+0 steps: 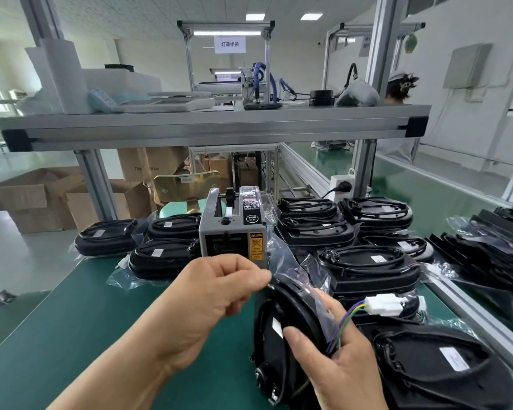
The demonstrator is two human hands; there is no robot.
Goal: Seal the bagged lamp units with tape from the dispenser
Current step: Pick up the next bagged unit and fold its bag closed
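Just in front of the tape dispenser [233, 232] on the green table [71, 321], the right hand [338, 356] is gripping a black lamp unit [295, 312] sitting upright inside a clear bag [287, 261], while the left hand [216, 294] is pinching the bag's loose mouth. More bagged lamp units [367, 261] are lying stacked on both sides of the dispenser.

A black oval lamp unit [296, 315] in a clear plastic bag [284, 255] is tilted up on edge, with coloured wires [348, 316] running right to a white plug [382, 303]. Just behind it, a grey box-shaped tape dispenser [231, 235] sits on the green surface [71, 321]. More bagged lamp units [367, 261] are stacked flat on either side.
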